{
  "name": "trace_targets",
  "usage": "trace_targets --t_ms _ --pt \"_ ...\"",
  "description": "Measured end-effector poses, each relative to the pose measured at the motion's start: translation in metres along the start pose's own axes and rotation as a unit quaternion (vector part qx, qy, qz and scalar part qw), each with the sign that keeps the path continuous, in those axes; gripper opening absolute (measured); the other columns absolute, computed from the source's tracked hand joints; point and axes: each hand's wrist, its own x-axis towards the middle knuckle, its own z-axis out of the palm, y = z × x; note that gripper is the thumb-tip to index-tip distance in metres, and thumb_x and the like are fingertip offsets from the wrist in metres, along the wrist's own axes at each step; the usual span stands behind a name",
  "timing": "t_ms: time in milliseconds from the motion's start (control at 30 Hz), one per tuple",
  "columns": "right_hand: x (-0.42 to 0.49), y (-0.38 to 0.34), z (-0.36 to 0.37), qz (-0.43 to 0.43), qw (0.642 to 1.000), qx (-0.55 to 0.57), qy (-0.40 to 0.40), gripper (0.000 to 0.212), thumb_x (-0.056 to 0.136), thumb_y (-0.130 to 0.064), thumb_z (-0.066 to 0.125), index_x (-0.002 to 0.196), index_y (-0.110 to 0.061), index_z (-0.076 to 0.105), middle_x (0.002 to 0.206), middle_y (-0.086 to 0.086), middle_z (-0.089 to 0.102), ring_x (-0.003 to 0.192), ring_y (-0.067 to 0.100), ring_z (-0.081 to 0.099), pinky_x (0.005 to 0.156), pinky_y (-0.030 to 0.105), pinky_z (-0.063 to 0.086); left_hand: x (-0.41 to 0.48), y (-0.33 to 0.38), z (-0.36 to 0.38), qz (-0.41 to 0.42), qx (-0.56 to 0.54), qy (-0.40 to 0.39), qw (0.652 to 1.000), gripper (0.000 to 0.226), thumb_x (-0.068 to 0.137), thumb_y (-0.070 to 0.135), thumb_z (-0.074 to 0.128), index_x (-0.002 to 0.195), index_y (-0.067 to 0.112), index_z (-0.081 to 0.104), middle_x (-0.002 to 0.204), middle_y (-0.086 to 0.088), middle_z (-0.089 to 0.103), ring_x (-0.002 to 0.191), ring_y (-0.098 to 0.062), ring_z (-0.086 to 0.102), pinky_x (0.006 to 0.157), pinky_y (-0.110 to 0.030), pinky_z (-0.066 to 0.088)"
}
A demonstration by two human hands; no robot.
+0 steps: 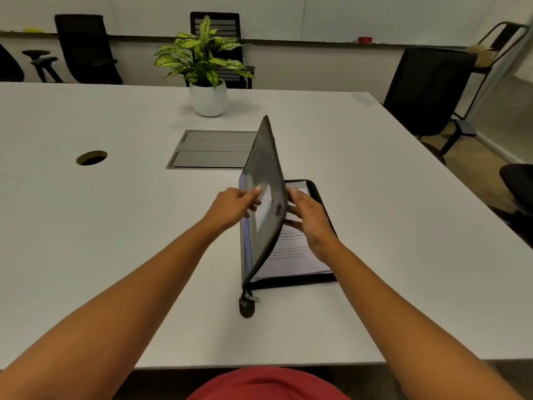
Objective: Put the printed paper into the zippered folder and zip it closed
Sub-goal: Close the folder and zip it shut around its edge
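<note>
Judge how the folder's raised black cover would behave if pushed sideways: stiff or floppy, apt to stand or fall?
Probably fairly stiff: the cover stands nearly upright with little sag. Likely to drop shut if pushed right, since it hinges at the left over the printed paper. Probably light: left hand and right hand steady it with fingertips.
</note>
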Motion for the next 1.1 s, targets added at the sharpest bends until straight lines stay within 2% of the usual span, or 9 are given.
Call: trace_targets --t_ms 167,300,400,500,600,767,967,1033,1100 --pt "-0.012 0.008 -0.023 0.009 0.998 0.012 0.060 0.019 0.097 -0.035 0.041 0.095 -0.032 0.060 0.098 -0.005 0.064 0.091 0.007 0.061 0.070 0.016 0.055 -0.001 -0.030 0.022 -0.037 0.076 -0.079 0.993 0.051 0.092 0.047 0.044 0.111 0.003 0.065 0.111 -0.014 0.066 0.097 -0.025 0.061 0.084 -0.034 0.048" --pt "-0.014 0.030 -0.048 0.017 0.976 -0.064 0.209 0.032 0.093 -0.037 0.049 0.083 -0.012 0.065 0.091 0.017 0.068 0.092 0.033 0.064 0.077 0.032 0.056 -0.006 -0.063 0.032 -0.098 0.106 -0.098 0.985 0.053 0.091 0.048 0.046 0.107 0.000 0.063 0.108 -0.017 0.066 0.100 -0.029 0.062 0.081 -0.035 0.048" --pt "-0.016 0.053 -0.070 0.066 0.961 -0.111 0.243 0.030 0.092 -0.033 0.052 0.093 -0.006 0.064 0.099 0.021 0.067 0.096 0.036 0.063 0.080 0.036 0.056 -0.015 -0.086 0.038 -0.143 0.145 -0.127 0.971 0.051 0.090 0.047 0.050 0.108 0.001 0.062 0.109 -0.017 0.065 0.102 -0.030 0.061 0.078 -0.033 0.047" --pt "-0.020 0.075 -0.086 0.114 0.948 -0.159 0.251 0.029 0.093 -0.026 0.052 0.109 -0.004 0.062 0.106 0.017 0.066 0.097 0.032 0.062 0.091 0.045 0.053 -0.025 -0.106 0.043 -0.184 0.189 -0.159 0.951 0.049 0.087 0.047 0.056 0.111 0.004 0.060 0.113 -0.015 0.063 0.098 -0.028 0.060 0.074 -0.031 0.045" --pt "-0.024 0.095 -0.093 0.169 0.924 -0.238 0.246 0.035 0.093 -0.022 0.051 0.121 -0.001 0.055 0.118 0.016 0.062 0.106 0.034 0.059 0.095 0.040 0.050 -0.034 -0.119 0.049 -0.196 0.226 -0.185 0.936 0.049 0.082 0.048 0.062 0.112 0.009 0.061 0.116 -0.009 0.062 0.099 -0.021 0.057 0.075 -0.025 0.042" --pt "-0.029 0.119 -0.094 0.230 0.891 -0.361 0.154 0.040 0.091 -0.022 0.054 0.125 -0.003 0.051 0.123 0.016 0.060 0.113 0.033 0.056 0.093 0.036 0.048 -0.043 -0.127 0.057 -0.190 0.257 -0.202 0.926 0.059 0.069 0.054 0.072 0.113 0.017 0.061 0.115 -0.002 0.060 0.107 -0.018 0.056 0.089 -0.027 0.046" --pt "-0.034 0.132 -0.098 0.250 0.815 -0.520 0.049 0.068 0.090 -0.032 0.053 0.145 -0.009 0.021 0.147 0.008 0.033 0.134 0.030 0.029 0.106 0.044 0.036 -0.048 -0.131 0.063 -0.147 0.279 -0.169 0.934 0.025 0.080 0.022 0.066 0.104 0.021 0.070 0.108 -0.002 0.067 0.098 -0.018 0.061 0.072 -0.023 0.044" --pt "-0.038 0.129 -0.093 0.226 0.781 -0.579 0.065 0.057 0.092 -0.033 0.049 0.141 -0.012 0.030 0.147 0.007 0.032 0.135 0.027 0.027 0.104 0.046 0.034 -0.050 -0.132 0.062 -0.140 0.275 -0.156 0.938 0.023 0.081 0.018 0.063 0.103 0.021 0.071 0.106 -0.001 0.068 0.098 -0.018 0.062 0.071 -0.023 0.044" --pt "-0.042 0.126 -0.083 0.152 0.768 -0.615 0.097 0.039 0.092 -0.028 0.049 0.128 -0.013 0.047 0.140 0.007 0.041 0.130 0.025 0.034 0.100 0.044 0.035 -0.052 -0.134 0.062 -0.136 0.265 -0.140 0.944 0.022 0.083 0.019 0.063 0.104 0.020 0.071 0.107 -0.002 0.068 0.098 -0.020 0.062 0.071 -0.023 0.043"
